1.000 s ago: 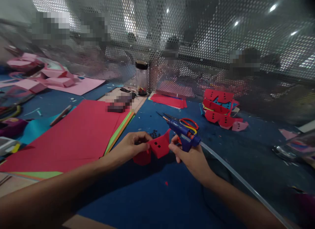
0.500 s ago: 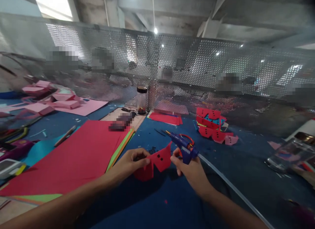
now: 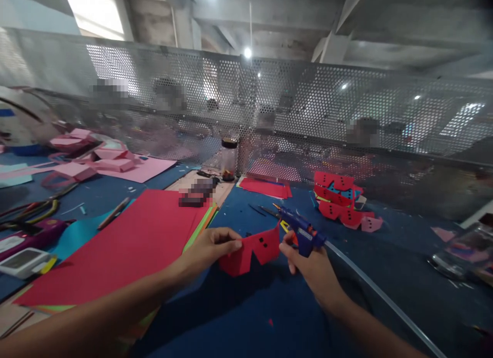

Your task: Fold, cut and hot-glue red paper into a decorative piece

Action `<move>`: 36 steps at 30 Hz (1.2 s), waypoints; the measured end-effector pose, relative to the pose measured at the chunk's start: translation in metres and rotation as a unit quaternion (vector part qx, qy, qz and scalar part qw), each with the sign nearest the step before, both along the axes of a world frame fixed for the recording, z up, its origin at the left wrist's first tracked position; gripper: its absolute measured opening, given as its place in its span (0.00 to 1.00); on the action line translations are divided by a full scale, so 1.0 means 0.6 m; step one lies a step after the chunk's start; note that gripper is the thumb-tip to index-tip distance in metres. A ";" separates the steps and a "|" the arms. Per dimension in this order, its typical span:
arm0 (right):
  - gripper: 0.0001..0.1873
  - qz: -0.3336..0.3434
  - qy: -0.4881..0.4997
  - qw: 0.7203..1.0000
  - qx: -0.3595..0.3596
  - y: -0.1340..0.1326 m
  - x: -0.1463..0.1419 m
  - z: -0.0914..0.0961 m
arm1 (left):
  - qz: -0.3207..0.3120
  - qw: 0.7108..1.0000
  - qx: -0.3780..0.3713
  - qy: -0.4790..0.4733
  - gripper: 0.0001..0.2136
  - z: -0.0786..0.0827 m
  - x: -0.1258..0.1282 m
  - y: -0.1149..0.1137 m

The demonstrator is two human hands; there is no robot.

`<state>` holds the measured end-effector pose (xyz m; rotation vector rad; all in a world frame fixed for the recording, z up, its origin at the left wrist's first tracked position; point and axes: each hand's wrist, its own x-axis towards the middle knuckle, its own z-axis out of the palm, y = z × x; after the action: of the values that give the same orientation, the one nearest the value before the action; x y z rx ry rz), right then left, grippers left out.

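Observation:
My left hand [image 3: 210,250] pinches the left end of a folded red paper piece [image 3: 252,250] with small black dots on it, held just above the blue table mat [image 3: 246,317]. My right hand [image 3: 311,265] grips a blue glue gun [image 3: 302,229], its nozzle pointing up and left near the paper's top right corner. A clear glue stick [image 3: 377,294] trails from the gun's back toward the lower right. Scissors [image 3: 265,210] lie on the mat just behind the gun.
A large red paper sheet [image 3: 127,240] over green sheets lies at left. Finished red dotted pieces [image 3: 341,201] pile at right of centre. A jar [image 3: 228,158] stands by the perforated metal screen [image 3: 269,111]. Pink paper boxes [image 3: 96,157] sit far left; a clear container [image 3: 458,250] at right.
The camera has tilted upward, showing more of the screen and ceiling. Both hands keep their grips; the red piece and glue gun have shifted slightly right and stay close together.

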<state>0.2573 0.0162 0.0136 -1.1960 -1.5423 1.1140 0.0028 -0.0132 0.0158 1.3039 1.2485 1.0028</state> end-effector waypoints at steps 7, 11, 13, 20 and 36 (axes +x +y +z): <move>0.13 0.010 -0.029 0.999 -0.019 -0.002 0.012 0.015 | 0.069 0.997 0.033 0.011 0.14 0.015 -0.025 0.003; 0.12 0.050 -0.053 0.997 -0.009 -0.002 0.022 0.021 | 0.117 0.992 0.035 0.024 0.13 0.021 -0.049 0.002; 0.13 0.069 -0.070 0.995 -0.021 -0.002 0.025 0.018 | 0.157 0.986 0.044 0.034 0.11 0.021 -0.058 0.003; 0.13 0.124 -0.136 0.982 -0.043 0.002 0.033 -0.002 | 0.162 0.985 0.038 0.051 0.10 0.015 -0.067 0.011; 0.18 0.148 -0.180 0.966 -0.115 -0.006 0.035 -0.006 | 0.180 0.984 0.005 -0.013 0.09 -0.002 -0.080 0.026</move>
<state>0.2784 0.0123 0.0102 -1.4139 -1.9594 1.3546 -0.0454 0.0022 0.0144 1.0892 1.4936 1.2759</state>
